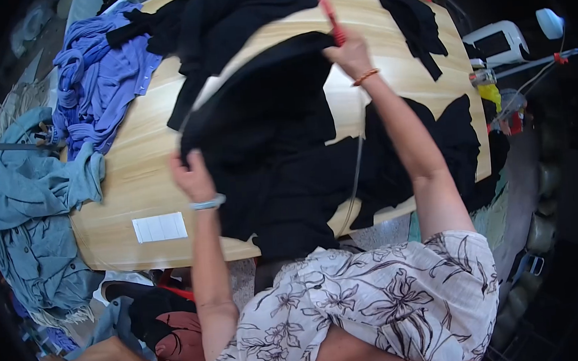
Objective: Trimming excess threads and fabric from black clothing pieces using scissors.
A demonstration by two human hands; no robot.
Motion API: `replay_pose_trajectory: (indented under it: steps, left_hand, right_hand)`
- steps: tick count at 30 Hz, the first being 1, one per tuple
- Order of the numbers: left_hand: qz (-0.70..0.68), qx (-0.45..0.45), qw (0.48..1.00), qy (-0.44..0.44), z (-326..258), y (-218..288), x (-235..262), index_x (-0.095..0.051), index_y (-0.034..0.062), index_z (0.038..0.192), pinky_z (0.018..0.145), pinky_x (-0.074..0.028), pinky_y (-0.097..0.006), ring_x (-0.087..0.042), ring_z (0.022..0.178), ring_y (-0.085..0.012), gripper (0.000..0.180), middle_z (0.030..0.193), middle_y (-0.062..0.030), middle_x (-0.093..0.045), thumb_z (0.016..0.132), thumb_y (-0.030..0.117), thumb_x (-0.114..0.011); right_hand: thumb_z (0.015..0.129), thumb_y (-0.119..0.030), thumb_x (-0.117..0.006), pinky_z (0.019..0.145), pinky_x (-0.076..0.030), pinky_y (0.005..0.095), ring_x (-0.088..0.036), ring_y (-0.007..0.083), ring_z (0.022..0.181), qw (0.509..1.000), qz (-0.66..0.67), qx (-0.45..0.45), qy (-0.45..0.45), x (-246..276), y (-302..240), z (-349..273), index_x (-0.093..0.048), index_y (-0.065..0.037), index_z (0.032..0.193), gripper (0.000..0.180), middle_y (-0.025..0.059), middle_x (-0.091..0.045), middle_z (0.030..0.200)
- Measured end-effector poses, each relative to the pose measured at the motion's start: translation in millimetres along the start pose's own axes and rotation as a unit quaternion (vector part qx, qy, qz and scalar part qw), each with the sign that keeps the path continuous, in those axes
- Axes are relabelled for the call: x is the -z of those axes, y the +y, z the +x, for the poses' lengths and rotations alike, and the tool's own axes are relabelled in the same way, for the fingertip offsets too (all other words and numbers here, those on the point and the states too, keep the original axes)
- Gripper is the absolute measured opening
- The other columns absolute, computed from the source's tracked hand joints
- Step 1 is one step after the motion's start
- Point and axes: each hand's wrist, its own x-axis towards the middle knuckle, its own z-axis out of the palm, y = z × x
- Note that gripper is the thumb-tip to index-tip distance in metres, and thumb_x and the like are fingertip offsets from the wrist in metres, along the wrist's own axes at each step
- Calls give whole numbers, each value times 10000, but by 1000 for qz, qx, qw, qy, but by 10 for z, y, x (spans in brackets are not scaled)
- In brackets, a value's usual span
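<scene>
A black knit garment (263, 95) is stretched between my two hands above the table. My left hand (194, 179) is closed on its near left edge, thumb up. At the far right corner, my right hand (352, 54) pinches the cloth and also has a slim red-handled tool (332, 22) in its grip. The tool's kind is not clear, as my fingers cover part of it. Beneath the raised cloth, more black fabric (290, 194) spreads over the near side of the table. A thin pale cord (357, 165) runs down across that fabric.
The wooden table (134, 171) carries black garments (244, 12) at its far side, purple-blue clothes (104, 73) at left and a white paper (160, 227). Teal clothes (29, 205) hang off the left edge. People sit lower left (180, 342) and far right, near a white machine (497, 42).
</scene>
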Motion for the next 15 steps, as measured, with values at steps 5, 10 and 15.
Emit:
replay_pose_trajectory:
  steps: [5, 10, 15]
  left_hand:
    - [198, -380, 900, -82, 335, 405, 736, -599, 48, 910, 845, -455, -367, -566, 918, -290, 350, 971, -131, -587, 606, -109, -525]
    - [413, -331, 816, -233, -190, -230, 937, -634, 101, 1109, 1007, -373, -493, -463, 1216, -391, 403, 1272, -182, -501, 722, -11, -625]
    - [392, -353, 801, -284, -690, -99, 696, -631, 113, 1174, 963, -383, -476, -470, 1189, -369, 407, 1303, -160, -502, 770, 64, -636]
  right_hand:
    - [667, -128, -778, 633, -524, 403, -646, 330, 755, 949, -234, 212, 1, 1083, 201, -667, -584, -66, 1020, 407, 129, -649, 842]
    - [767, -251, -743, 690, -508, 433, -636, 345, 792, 934, -190, 106, -284, 1175, 583, -2005, -596, -72, 1042, 359, 152, -647, 850]
    - [804, -222, -700, 706, -516, 435, -635, 350, 820, 913, -235, -13, -332, 1190, 630, -2578, -609, -50, 991, 270, 162, -652, 878]
